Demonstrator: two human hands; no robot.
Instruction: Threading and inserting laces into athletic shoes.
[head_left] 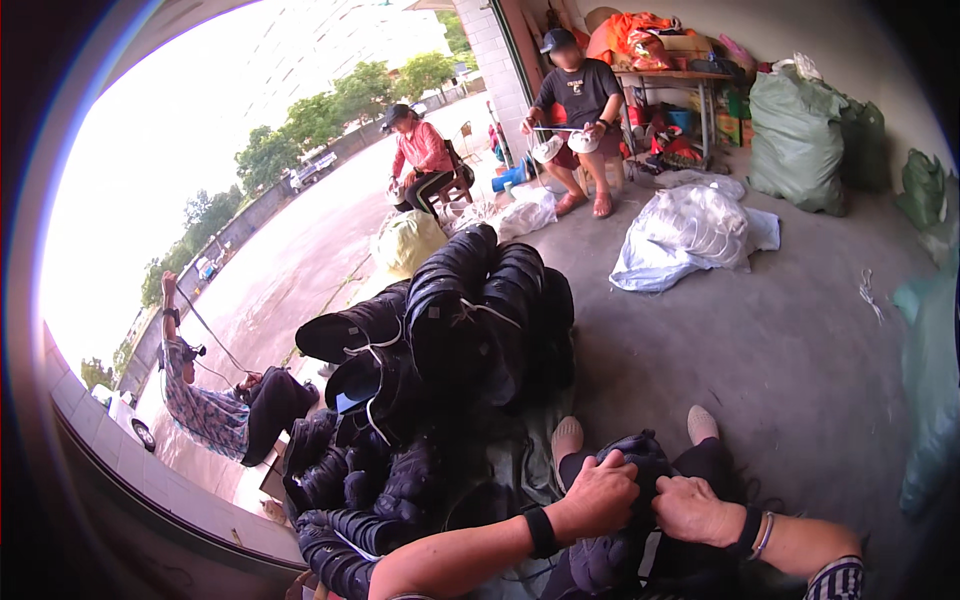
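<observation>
Head view, looking down: the left hand (598, 497) and the right hand (697, 510) sit close together over the person's lap, both closed on a dark quilted fabric piece (640, 455) that bunches up between them. The left hand's fingers (612, 468) curl over the top of the fabric; the right hand pinches it from the other side, knuckles nearly touching the left hand. A black wristband (540, 531) circles the left wrist, and a dark band with thin bangles (755, 535) sits on the right wrist. Whether a needle or thread is held cannot be told.

Just beyond the hands, the person's 2 feet in pale socks (567, 436) rest on the concrete floor (780, 340). To the left of the left hand lies a heap of dark quilted pieces (350, 480), and farther ahead of it stand bundles of stacked black caps tied with white string (480, 310).

Well ahead of the right hand, a white sack of pale goods (690, 235) lies on the floor, with a big green sack (795, 140) behind it by the wall. 3 other people work nearby: 1 in a dark shirt (577, 100) seated far ahead, 1 in a red shirt (422, 160) seated to that person's left, and 1 in a patterned shirt (205, 405) far left of the hands, pulling a cord upward.
</observation>
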